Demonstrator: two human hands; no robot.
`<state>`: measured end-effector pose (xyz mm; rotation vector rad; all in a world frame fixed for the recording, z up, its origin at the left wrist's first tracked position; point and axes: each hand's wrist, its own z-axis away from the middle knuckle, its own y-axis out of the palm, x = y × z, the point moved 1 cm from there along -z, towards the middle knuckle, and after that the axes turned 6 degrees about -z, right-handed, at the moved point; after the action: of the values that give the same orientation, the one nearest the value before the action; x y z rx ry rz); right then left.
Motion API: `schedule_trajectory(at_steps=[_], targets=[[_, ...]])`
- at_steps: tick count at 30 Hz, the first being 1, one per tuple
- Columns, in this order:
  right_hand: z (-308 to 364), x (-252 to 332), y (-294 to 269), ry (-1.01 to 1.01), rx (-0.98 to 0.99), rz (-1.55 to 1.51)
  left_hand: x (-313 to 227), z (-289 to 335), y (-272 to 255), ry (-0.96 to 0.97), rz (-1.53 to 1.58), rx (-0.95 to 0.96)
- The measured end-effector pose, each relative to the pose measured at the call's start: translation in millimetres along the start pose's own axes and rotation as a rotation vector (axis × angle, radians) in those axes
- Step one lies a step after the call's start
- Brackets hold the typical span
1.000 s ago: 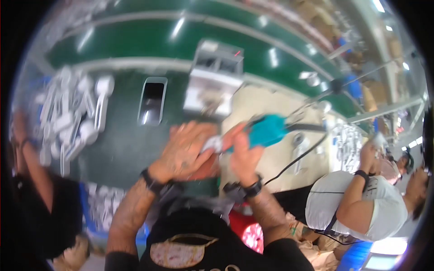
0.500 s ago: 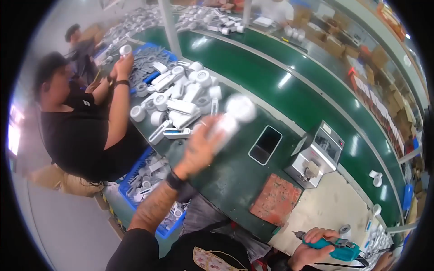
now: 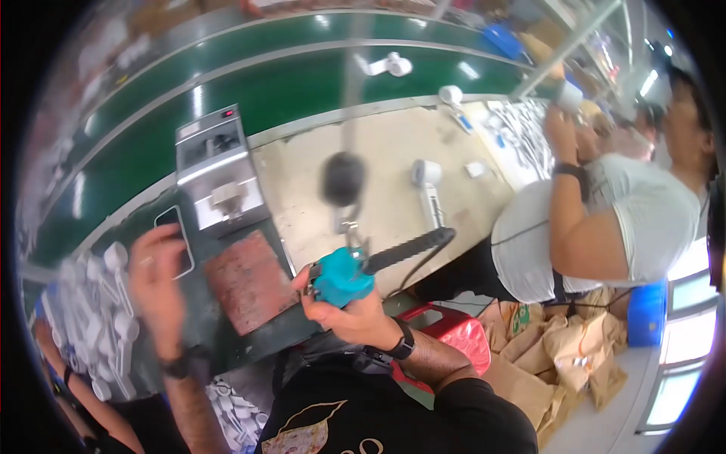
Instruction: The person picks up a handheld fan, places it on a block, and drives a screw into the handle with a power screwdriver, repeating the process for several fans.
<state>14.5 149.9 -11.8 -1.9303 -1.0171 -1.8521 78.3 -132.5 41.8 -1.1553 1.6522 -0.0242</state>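
Observation:
My right hand (image 3: pixel 354 319) is wrapped round a teal electric screwdriver (image 3: pixel 344 278) with a thick black cord running off to the right. A blurred dark round hanger (image 3: pixel 344 180) on a line is just above the tool. Its bit is hard to make out. To the left, my left hand (image 3: pixel 156 284) is smeared by motion, its fingers loosely apart with nothing visible in them. It passes in front of a phone (image 3: pixel 185 261), beside a pile of white handheld fans (image 3: pixel 98 318). A reddish worn pad (image 3: pixel 248 281) lies between my hands.
A silver box-shaped machine (image 3: pixel 219 178) stands behind the pad. One white handheld fan (image 3: pixel 428 175) lies on the pale board (image 3: pixel 302 163). A green conveyor (image 3: pixel 295 79) runs behind. At right a co-worker in a white shirt (image 3: pixel 597 219) holds a white part; another person's arm shows at lower left.
The view has swung to the right. My left hand no longer holds the white handheld fan. My right hand has kept the screwdriver, now in front of my body.

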Motion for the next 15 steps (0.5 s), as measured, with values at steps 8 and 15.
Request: schedule_trajectory(at_steps=[8,15], targets=[[45,43,-26,-0.039,-0.169,-0.085,-126,2,320,0.388,0.036,0.675],[56,49,-42,-0.027,-0.229,-0.047,-156,16,383,0.355,-0.178,0.739]])
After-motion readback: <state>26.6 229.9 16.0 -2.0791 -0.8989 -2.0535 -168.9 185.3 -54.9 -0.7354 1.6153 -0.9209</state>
